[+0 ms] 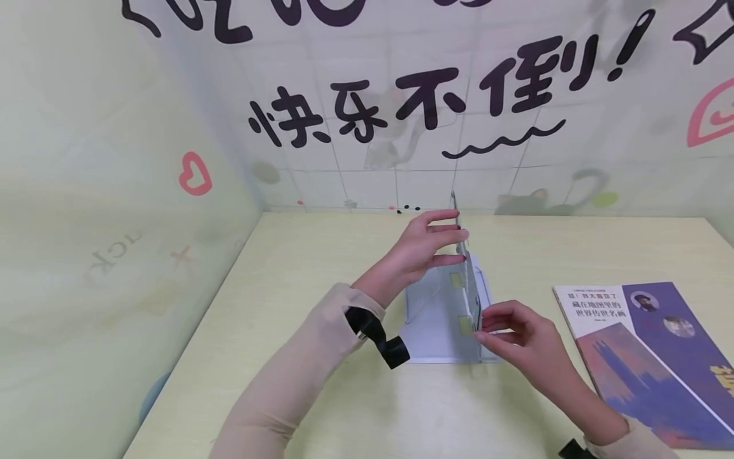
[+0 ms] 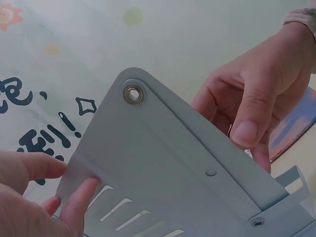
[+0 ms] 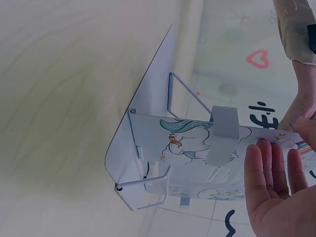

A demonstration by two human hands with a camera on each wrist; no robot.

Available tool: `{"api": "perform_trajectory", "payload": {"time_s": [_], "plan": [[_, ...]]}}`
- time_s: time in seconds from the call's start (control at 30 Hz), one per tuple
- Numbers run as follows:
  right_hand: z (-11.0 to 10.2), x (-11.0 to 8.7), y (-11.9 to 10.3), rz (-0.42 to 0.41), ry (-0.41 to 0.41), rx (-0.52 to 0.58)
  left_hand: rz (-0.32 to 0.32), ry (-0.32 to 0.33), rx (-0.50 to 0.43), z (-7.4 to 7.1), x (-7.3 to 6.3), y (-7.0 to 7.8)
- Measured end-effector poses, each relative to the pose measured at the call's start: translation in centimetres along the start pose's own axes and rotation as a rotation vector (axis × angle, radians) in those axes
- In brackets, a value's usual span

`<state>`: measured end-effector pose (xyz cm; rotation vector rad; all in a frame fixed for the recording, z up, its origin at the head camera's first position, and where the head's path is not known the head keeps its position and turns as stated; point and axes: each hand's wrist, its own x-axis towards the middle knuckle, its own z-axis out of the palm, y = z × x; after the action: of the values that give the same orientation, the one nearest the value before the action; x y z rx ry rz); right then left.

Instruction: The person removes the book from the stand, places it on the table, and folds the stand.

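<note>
The folding book stand [image 1: 438, 331] is in the middle of the table [image 1: 321, 395], right between the two hands. Its flat base plate lies down, and its tall panel [image 2: 163, 148] stands up from it. From above, the panel looks like a thin line running long from near to far. The left hand [image 1: 424, 245] is on the panel's left side, at the far part, and pinches the edge. The right hand [image 1: 522, 338] is on the right side, at the near part, and looks to pinch the near edge with thumb and fingers; it is the hand closer to the person. The stand is pale blue-gray, with a round corner, a ring hole and a row of slots. Its right face has a drawn white animal with blue-green hair and a little star. Wire loops [image 3: 143, 182] and a square tab [image 3: 224, 133] stick out too. A purple picture book [image 1: 642, 357] lies to the right.
</note>
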<state>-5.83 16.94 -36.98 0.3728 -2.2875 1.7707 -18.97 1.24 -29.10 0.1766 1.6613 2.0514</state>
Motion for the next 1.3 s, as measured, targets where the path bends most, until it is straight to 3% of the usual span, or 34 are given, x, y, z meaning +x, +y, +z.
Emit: {"api": "perform_trajectory", "payload": {"time_s": [0.3,0.63,0.8,0.9,1.03,1.17,1.3], "plan": [[-0.7,-0.2,0.2,0.049,0.1,0.004,-0.014,-0.001,0.013,2.3,0.9,0.0],[-1.2,-0.4,0.4,0.057,0.119,0.002,0.01,-0.04,0.163,2.3,1.1,-0.1],[-1.3,-0.4,0.4,0.058,0.109,-0.006,0.051,-0.023,0.309,0.7,0.9,-0.4],[-1.2,-0.4,0.3,0.062,0.106,-0.022,0.09,-0.029,0.412,-1.0,0.4,-0.9],[-1.2,-0.4,0.3,0.067,0.104,-0.038,0.116,-0.045,0.473,-3.8,-0.4,-2.1],[-1.3,-0.4,0.3,0.066,0.107,-0.049,0.068,-0.073,0.534,-6.3,-1.1,-4.1],[-1.3,-0.4,0.3,0.062,0.103,-0.052,-0.01,-0.132,0.638,-8.0,-1.5,-6.3]]}}
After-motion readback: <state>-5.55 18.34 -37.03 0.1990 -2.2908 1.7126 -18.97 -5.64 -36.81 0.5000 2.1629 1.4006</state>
